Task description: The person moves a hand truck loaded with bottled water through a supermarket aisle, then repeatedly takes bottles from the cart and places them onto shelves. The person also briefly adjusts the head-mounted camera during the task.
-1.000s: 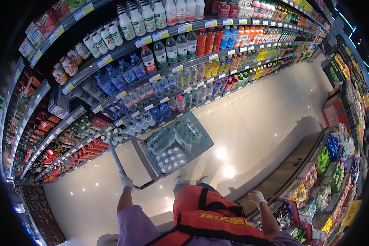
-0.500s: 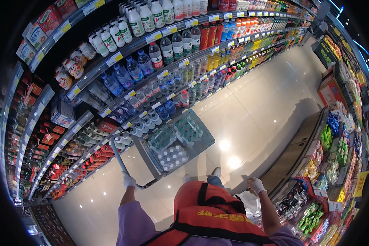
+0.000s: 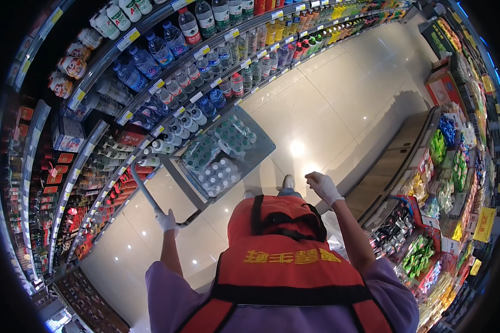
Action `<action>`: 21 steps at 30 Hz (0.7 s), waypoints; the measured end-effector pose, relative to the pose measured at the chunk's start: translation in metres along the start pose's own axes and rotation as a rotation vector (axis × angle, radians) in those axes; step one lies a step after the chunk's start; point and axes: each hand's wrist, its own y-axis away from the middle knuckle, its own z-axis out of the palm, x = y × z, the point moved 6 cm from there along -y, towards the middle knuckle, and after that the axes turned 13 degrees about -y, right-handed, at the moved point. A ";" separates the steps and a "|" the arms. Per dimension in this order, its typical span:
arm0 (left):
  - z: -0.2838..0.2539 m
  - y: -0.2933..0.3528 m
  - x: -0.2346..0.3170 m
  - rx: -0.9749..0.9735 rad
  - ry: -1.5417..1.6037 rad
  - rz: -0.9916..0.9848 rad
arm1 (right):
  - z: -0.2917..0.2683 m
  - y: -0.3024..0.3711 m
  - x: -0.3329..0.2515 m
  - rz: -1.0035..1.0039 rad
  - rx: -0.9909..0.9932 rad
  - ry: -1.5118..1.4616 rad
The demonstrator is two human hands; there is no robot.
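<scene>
My left hand point(image 3: 165, 220), in a white glove, is closed around the handle point(image 3: 145, 191) of a grey flatbed cart point(image 3: 264, 149). On the cart's bed lie plastic-wrapped packs of green-tinted bottles point(image 3: 236, 136) and a pack of white-capped clear bottles point(image 3: 219, 176). My right hand point(image 3: 324, 187), also gloved, is raised over the aisle to the right of the cart, away from it. Its fingers are curled together at the tips; whether anything small is between them cannot be made out. A red vest point(image 3: 294, 272) covers my front.
Drink shelves point(image 3: 228, 83) curve along the left and far side, close beside the cart. On the right stand a wooden-fronted display point(image 3: 391, 164) and bins of bagged snacks point(image 3: 419, 252). Tiled floor point(image 3: 339, 100) runs between them. My shoes point(image 3: 288, 181) show beyond the vest.
My right hand has risen forward and to the left, away from the snack bins. My left hand stays on the cart handle. The view has tilted, with shelves and cart shifting left and up.
</scene>
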 end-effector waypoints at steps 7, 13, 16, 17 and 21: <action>0.032 0.111 0.088 0.158 0.252 0.276 | -0.049 -0.034 -0.080 -0.203 -0.062 0.160; 0.128 0.196 0.159 -0.088 0.559 0.161 | -0.146 0.002 -0.102 -0.141 -0.333 0.109; 0.163 0.229 0.190 -0.209 0.657 0.081 | -0.183 0.008 -0.100 -0.210 -0.362 0.290; 0.172 0.242 0.200 -0.218 0.673 0.056 | -0.193 0.005 -0.101 -0.264 -0.346 0.335; 0.184 0.284 0.221 -0.301 0.727 -0.065 | -0.224 -0.010 -0.101 -0.336 -0.424 0.444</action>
